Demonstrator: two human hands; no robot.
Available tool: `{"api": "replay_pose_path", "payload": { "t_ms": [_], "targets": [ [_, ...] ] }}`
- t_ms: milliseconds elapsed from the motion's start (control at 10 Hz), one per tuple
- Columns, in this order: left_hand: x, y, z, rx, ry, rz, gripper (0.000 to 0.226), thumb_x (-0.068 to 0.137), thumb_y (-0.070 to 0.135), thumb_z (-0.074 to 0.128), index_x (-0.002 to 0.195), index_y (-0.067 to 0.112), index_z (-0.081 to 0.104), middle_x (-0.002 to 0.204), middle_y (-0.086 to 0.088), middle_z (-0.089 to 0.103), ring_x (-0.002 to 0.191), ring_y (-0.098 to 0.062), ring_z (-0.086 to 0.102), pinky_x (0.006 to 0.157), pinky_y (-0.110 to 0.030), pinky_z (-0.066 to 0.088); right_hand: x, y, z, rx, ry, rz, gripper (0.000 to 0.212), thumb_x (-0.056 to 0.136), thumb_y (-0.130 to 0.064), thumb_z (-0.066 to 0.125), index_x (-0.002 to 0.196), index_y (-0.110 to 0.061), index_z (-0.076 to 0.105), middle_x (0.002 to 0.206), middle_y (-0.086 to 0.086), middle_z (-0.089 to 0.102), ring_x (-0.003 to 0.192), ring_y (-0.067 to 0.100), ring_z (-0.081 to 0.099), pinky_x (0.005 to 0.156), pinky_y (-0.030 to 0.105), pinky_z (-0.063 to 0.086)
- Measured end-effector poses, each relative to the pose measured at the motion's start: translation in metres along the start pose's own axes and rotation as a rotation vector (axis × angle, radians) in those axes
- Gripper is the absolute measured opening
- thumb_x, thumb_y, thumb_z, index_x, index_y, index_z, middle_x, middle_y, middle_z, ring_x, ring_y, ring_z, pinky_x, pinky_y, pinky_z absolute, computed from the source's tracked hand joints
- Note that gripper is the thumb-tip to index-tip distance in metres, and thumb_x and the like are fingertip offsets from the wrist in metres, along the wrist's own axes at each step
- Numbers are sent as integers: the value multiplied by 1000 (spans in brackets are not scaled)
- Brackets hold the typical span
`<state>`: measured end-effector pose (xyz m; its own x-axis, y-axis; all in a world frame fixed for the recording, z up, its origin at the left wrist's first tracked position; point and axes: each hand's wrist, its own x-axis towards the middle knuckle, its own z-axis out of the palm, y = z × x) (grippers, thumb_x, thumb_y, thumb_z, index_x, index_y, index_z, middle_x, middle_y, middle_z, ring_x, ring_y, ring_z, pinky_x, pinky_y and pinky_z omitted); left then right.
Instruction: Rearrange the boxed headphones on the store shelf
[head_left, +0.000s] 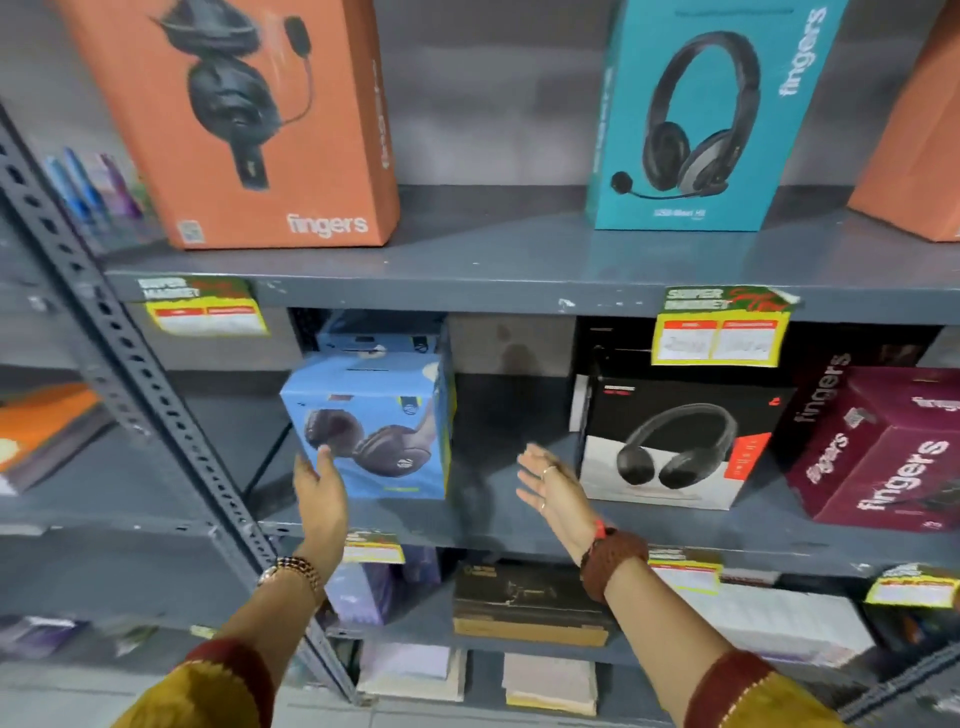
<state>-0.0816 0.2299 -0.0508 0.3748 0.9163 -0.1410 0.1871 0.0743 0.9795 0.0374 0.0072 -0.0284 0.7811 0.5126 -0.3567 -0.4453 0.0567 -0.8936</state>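
A light blue headphone box (379, 415) stands on the middle shelf (519, 530), with a second blue box (379, 335) behind it. My left hand (319, 483) is open at the box's lower left front corner, fingertips touching or nearly touching it. My right hand (550, 486) is open in the gap to the right of the blue box, holding nothing. A black and white headphone box (670, 441) and maroon boxes (883, 447) stand further right. On the upper shelf (493, 275) are an orange box (249, 119) and a teal box (696, 114).
A slotted grey upright (130, 374) runs diagonally at the left. Yellow price tags (719, 332) hang from the shelf edges. Another orange box (914, 156) sits at the top right. The lower shelf holds a dark box (524, 603) and white boxes (779, 618).
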Motion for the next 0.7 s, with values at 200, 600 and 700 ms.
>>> {"api": "replay_pose_path", "payload": {
  "t_ms": [200,600,700],
  "targets": [
    [57,8,-38,7,-269,29,83,65,90,26,137,50,32,150,8,40,137,-23,41,113,-51,31,23,19,97,-54,-68,-76,54,99,-21,41,150,-25,24,156,4,28,144,24,28,115,39,27],
    [59,23,-61,-21,-447,104,57,88,65,21,136,40,40,137,12,47,130,-15,43,112,-37,30,37,39,136,-134,79,-172,56,93,-28,53,145,-36,32,155,-5,32,140,15,35,108,32,35],
    [57,16,-71,132,-329,238,58,94,54,25,143,25,33,152,2,36,140,-19,34,116,-38,25,27,43,136,-223,199,-212,57,95,-20,50,149,-24,28,155,-1,30,142,16,32,115,31,28]
  ]
}}
